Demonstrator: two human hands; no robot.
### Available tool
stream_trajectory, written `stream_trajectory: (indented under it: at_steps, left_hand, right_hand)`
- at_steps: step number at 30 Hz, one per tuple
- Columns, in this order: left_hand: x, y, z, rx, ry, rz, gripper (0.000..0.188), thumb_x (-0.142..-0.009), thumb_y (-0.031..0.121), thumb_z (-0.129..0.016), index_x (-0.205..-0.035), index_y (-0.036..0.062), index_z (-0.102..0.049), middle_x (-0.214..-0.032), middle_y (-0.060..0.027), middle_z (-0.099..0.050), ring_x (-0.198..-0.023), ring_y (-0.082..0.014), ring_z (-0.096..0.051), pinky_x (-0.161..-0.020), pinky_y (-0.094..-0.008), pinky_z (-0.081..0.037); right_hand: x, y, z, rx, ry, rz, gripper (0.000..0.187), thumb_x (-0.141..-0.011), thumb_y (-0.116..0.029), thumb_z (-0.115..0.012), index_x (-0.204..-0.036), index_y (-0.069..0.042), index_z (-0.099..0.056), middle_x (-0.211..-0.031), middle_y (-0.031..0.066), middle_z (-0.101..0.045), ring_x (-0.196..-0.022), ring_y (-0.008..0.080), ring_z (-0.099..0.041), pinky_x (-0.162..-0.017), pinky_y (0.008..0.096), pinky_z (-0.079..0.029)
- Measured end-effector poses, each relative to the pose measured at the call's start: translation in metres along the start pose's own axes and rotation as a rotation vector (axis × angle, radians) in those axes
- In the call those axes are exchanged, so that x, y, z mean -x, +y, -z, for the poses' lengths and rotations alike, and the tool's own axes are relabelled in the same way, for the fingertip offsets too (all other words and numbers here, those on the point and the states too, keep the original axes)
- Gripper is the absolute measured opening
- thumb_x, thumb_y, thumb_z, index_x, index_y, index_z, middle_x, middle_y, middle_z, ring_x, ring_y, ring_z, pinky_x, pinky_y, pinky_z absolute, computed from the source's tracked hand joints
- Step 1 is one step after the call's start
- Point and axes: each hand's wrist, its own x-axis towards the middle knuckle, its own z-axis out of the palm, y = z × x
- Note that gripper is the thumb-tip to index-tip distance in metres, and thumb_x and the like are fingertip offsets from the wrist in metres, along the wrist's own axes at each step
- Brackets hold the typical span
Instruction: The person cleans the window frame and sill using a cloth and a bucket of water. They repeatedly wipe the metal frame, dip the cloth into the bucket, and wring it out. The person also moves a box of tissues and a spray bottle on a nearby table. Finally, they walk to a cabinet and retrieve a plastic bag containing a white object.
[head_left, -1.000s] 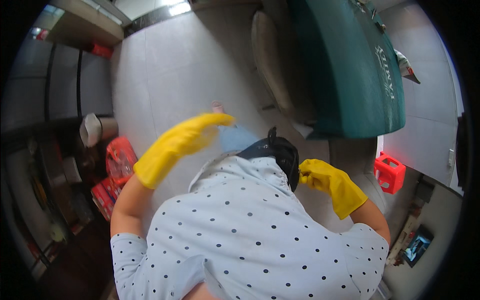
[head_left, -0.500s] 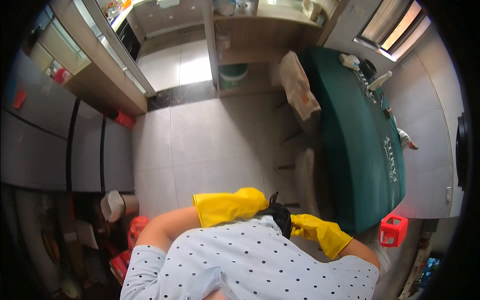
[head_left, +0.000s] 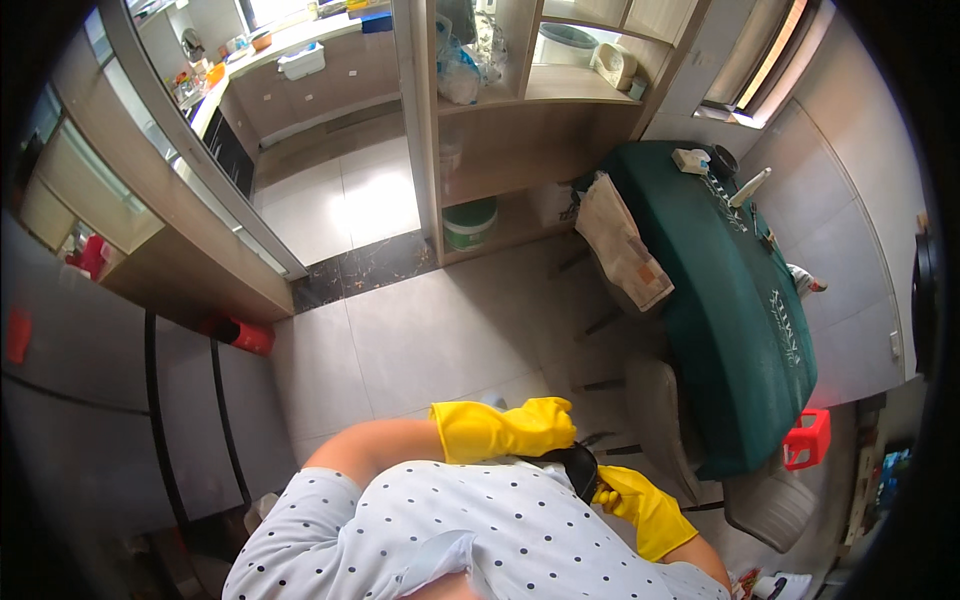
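Both of my hands wear long yellow rubber gloves and are close in front of my body. My left hand (head_left: 545,425) is curled closed above a black rounded object (head_left: 578,468); what its fingers hold, if anything, is hidden. My right hand (head_left: 625,500) has its fingers bent round the right edge of that black object. The object has a smooth, glossy, curved side, but its kind is unclear because my spotted shirt and the gloves cover most of it. A thin dark piece (head_left: 597,437) sticks out just beyond my left hand.
A table with a green cover (head_left: 700,300) stands to the right, with grey chairs (head_left: 660,420) along it and a cloth (head_left: 622,245) over one. A red stool (head_left: 806,438) is beyond its near end. Grey cabinets (head_left: 185,400) line the left; a doorway opens to a kitchen ahead.
The view has tilted up and turned, showing more of the kitchen and shelves. My left hand sits more tightly curled and nearer the black object, which stays between my hands.
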Motion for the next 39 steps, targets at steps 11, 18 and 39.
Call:
stream_trajectory:
  at_steps: [11,18,39]
  left_hand:
    - [-0.018,-0.184,0.136,0.232,-0.025,0.147,0.049,-0.101,0.038,-0.058,-0.139,0.0077,-0.054,-0.138,-0.0148,-0.058,-0.128,-0.0272,-0.055,-0.111,-0.0380,-0.042]
    - [0.039,-0.238,0.251,2.114,0.797,-0.175,0.053,-0.107,0.043,-0.041,-0.153,0.0152,-0.041,-0.155,-0.0162,-0.042,-0.143,-0.0372,-0.040,-0.123,-0.0585,-0.015]
    - [0.027,-0.322,0.318,1.687,1.013,-0.129,0.095,-0.083,0.063,-0.072,-0.158,0.0265,-0.025,-0.159,-0.0134,-0.029,-0.148,-0.0320,-0.029,-0.119,-0.0588,-0.028]
  right_hand:
    - [-0.049,-0.365,-0.058,0.648,0.272,1.015,0.043,-0.098,-0.033,-0.066,-0.130,-0.005,-0.058,-0.121,0.0116,-0.066,-0.106,0.0228,-0.067,-0.095,0.0299,-0.053]
    - [-0.116,-0.598,-0.274,0.844,0.124,1.837,0.033,-0.097,-0.016,-0.067,-0.124,0.002,-0.064,-0.114,0.0152,-0.070,-0.105,0.0214,-0.067,-0.092,0.0288,-0.050]
    - [-0.015,-0.648,-0.338,0.456,-0.035,1.769,0.023,-0.100,-0.017,-0.064,-0.116,-0.001,-0.070,-0.095,0.0087,-0.075,-0.070,0.0105,-0.067,-0.060,0.0186,-0.049]
